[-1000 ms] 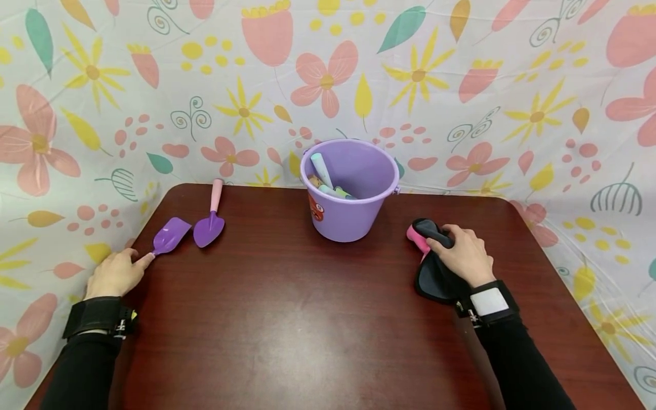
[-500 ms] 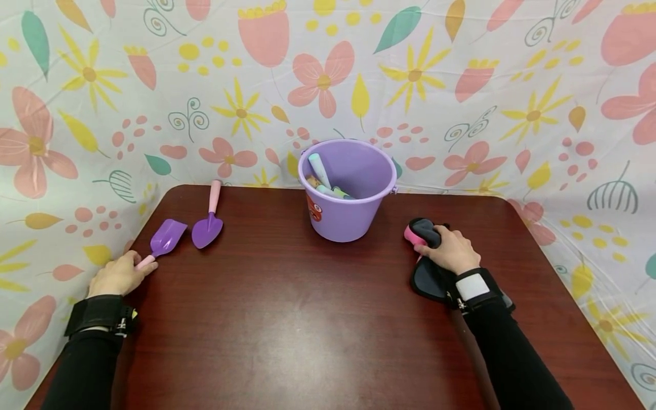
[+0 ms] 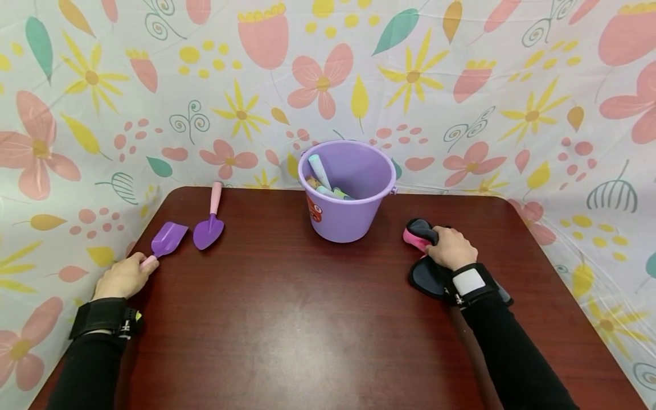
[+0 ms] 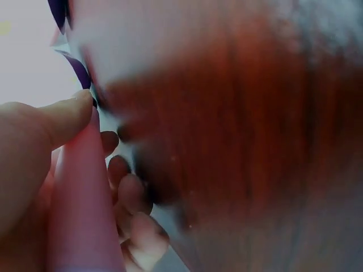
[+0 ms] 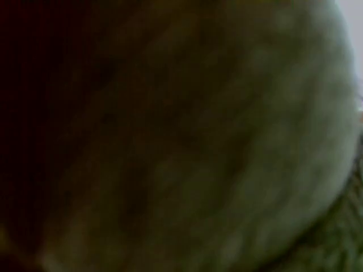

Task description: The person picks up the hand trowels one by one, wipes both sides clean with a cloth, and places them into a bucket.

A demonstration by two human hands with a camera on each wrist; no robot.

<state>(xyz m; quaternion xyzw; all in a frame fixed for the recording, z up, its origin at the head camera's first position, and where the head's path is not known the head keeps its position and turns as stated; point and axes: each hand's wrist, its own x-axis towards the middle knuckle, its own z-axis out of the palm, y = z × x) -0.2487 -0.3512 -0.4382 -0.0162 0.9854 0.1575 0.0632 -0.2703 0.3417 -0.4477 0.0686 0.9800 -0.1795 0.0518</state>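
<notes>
The purple bucket stands upright at the far middle of the dark red-brown surface, close to the flowered cloth backdrop, and it serves as the landmark here. Inside it lie a few pale toy pieces, leaning against its left wall. Well to the left of the bucket, near the surface's left edge, the left hand curls its fingers and thumb round the pink handle of a square purple scoop; the left wrist view shows the thumb pressed along that pink handle, with the scoop's blade pointing toward the bucket side. Just beside the scoop, between it and the bucket, a pointed purple trowel with a pink handle lies flat and untouched. To the right of the bucket and a little nearer the person, the right hand grips a black and pink pad-like thing, its fingers curled over the raised end while the flat dark part rests on the surface under the wrist. The right wrist view is too dark and blurred to show anything.
</notes>
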